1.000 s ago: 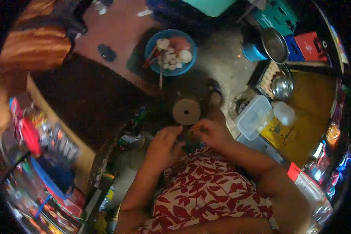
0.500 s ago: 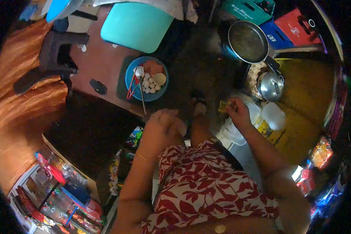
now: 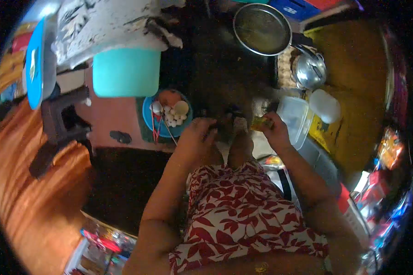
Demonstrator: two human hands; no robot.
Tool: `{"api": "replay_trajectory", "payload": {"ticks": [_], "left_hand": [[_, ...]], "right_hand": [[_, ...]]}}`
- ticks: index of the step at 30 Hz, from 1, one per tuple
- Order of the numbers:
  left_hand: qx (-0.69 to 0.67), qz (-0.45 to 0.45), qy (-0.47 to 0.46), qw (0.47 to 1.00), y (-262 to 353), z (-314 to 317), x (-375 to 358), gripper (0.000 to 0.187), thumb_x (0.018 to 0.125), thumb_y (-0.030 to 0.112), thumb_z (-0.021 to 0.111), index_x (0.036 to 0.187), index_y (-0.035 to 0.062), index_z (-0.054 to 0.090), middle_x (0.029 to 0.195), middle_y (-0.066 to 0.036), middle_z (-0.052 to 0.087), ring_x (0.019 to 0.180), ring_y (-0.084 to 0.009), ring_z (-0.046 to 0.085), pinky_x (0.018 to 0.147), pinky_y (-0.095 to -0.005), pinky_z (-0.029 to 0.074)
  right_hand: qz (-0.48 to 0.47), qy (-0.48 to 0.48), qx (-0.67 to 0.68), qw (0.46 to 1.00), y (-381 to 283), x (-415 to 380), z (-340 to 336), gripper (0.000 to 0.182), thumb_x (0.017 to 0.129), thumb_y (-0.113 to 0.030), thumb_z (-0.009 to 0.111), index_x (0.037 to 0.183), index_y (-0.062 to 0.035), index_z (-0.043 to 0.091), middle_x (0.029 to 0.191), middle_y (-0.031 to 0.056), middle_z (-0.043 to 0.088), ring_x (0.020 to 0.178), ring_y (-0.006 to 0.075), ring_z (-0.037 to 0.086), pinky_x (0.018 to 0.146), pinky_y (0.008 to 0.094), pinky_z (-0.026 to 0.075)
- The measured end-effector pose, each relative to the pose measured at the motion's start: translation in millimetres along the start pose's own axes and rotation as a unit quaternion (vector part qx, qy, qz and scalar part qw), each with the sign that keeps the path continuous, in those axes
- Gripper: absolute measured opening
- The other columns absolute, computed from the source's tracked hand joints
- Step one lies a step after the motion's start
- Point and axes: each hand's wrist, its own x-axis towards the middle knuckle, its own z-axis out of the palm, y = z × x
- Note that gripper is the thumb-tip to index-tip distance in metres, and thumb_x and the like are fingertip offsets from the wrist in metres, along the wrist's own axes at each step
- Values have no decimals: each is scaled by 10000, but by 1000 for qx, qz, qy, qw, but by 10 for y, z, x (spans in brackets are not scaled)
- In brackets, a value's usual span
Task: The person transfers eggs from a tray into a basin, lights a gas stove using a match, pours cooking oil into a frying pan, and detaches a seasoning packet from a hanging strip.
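My right hand (image 3: 277, 131) pinches a small yellow-green packet (image 3: 261, 123) between thumb and fingers. Its print is too blurred to read. My left hand (image 3: 199, 135) hangs in front of my body with its fingers apart, and nothing shows in it. Just beyond the left hand is a blue basin (image 3: 147, 117) with several white, egg-like balls (image 3: 174, 115), a cream-coloured bowl (image 3: 181, 107) and red-handled tongs (image 3: 155, 130). A clear plastic container (image 3: 294, 120) is beside my right hand.
A frying pan (image 3: 263, 30) with liquid stands at the back right, near a lidded metal pot (image 3: 310, 71) and egg trays (image 3: 287, 68). A turquoise-topped seat (image 3: 126, 73) is at the upper left. A dark chair (image 3: 66, 117) and a slipper (image 3: 120, 136) are at the left.
The view has turned and shifted, so the basin and pan appear further left. My right hand still holds the packet; my left hand's fingers are a little more spread.
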Motion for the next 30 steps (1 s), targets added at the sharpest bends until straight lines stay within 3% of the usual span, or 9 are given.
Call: {"api": "replay_trajectory", "payload": {"ticks": [2,11,13,16,17,20,24,28,30], "left_hand": [[-17,41,-24,999,-207,-16,285,322,851,186,654,1129,36,593,1045,-190,623,1014,-385,580,867,-442,482],[3,102,-92,991,-392,274,1113,414,888,282,639,1262,115,580,1186,-182,613,1082,-381,590,928,-452,482],[29,211,-24,977,-667,568,1380,339,861,200,635,1182,96,600,1023,-184,623,966,-377,598,810,-451,499],[48,175,-40,983,-1031,964,1834,247,867,234,618,1070,95,638,967,-172,638,917,-373,611,779,-458,504],[51,171,-41,983,-1122,1076,1955,247,867,234,618,1070,95,638,967,-172,638,917,-373,611,779,-458,504],[116,131,4,984,-1528,1517,2288,206,872,273,600,950,90,652,907,-163,647,879,-373,617,759,-469,503],[34,143,15,989,-1895,1912,2598,198,848,271,602,905,88,656,895,-172,650,861,-381,621,757,-481,500],[67,114,3,991,-1922,2002,2837,174,813,241,615,862,80,658,890,-176,653,837,-379,630,743,-482,502],[20,142,81,986,-1865,1968,2888,175,807,240,616,827,70,652,857,-177,651,815,-377,632,731,-484,502]], "right_hand": [[40,29,31,998,11,1,68,209,834,-115,678,1007,-39,590,952,131,637,893,281,645,759,363,517],[-38,34,76,996,294,602,831,268,838,-126,698,1086,-61,619,1006,130,674,911,240,658,796,340,517],[-93,32,87,991,372,941,912,218,842,-121,692,1042,-55,636,981,136,680,891,235,678,788,340,529],[-154,7,129,979,861,1491,1078,251,827,-140,707,1049,-50,633,998,140,679,895,240,685,769,337,536],[-143,-8,31,989,945,1617,1042,293,814,-148,713,1078,-48,632,1015,133,681,893,231,687,763,327,537],[-137,-1,79,987,1544,2124,1318,319,810,-141,706,1108,-56,632,1021,125,685,921,227,680,763,332,537],[-88,-11,113,990,2065,2467,1567,358,809,-102,704,1151,-53,611,1047,105,675,971,204,638,811,348,524],[-186,10,117,976,2072,2695,1489,230,838,-48,681,1048,-49,588,1019,33,616,949,122,560,826,258,454],[-60,-66,327,941,2088,2827,1430,329,877,0,585,1191,-83,532,1041,21,620,945,126,590,786,267,484]]}}
